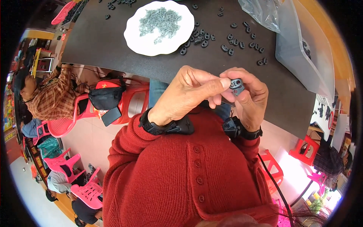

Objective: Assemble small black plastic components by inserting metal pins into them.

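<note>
Just past the table's near edge, in front of my chest, both hands meet at a small black cord lock [237, 84] with two round holes in its face. My right hand [252, 94] grips it between thumb and curled fingers. My left hand [185, 92] reaches in from the side, its thumb tip pressed on the piece and its fingers bent behind. Whatever else the left fingertips pinch is hidden. Beyond the hands, a white scalloped plate [131, 36] holds a heap of small metal springs [160, 23]. Loose black cord lock parts [204, 44] lie scattered right of it.
A translucent plastic bin [289, 47] and a clear plastic bag [264, 15] occupy the right of the dark table [102, 47]. At left, a red stool [134, 100] carries a black bag [107, 94] and a phone [111, 116]. Other people sit on pink chairs farther off.
</note>
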A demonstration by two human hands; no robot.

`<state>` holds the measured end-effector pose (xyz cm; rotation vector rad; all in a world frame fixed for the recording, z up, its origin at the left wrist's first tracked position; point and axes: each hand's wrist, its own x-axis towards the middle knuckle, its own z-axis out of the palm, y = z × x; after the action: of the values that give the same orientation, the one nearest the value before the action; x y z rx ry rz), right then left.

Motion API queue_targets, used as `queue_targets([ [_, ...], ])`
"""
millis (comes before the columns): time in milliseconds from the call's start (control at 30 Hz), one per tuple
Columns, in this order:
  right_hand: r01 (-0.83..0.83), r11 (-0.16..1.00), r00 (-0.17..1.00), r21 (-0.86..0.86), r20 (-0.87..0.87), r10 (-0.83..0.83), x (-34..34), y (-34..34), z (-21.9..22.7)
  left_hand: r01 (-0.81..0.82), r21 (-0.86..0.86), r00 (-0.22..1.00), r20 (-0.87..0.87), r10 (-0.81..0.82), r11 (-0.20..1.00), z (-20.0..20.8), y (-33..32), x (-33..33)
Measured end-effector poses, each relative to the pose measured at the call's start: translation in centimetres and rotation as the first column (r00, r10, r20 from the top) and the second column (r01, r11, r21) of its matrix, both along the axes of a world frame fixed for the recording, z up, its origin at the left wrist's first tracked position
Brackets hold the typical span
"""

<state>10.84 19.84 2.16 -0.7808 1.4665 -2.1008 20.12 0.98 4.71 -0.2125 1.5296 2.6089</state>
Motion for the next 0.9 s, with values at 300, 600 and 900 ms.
queue_targets([
  [300, -0.081, 0.978, 0.995, -0.191, 0.050, 0.092, 0.0, -0.3, -1.2, -0.078, -0.078, 0.997, -0.013, 0.077, 0.994, 0.2, 0.5, 1.0],
  [600, -0.079, 0.980, 0.995, -0.181, 0.038, 0.088, 0.7, -0.5, -0.8, -0.086, -0.057, 0.996, -0.027, 0.084, 0.995, -0.4, 0.3, 1.7],
  [900, -0.025, 0.992, 0.998, -0.120, 0.062, 0.033, 1.8, -0.7, -0.1, -0.133, -0.030, 0.991, -0.011, 0.132, 0.991, -0.4, 1.0, 2.1],
])
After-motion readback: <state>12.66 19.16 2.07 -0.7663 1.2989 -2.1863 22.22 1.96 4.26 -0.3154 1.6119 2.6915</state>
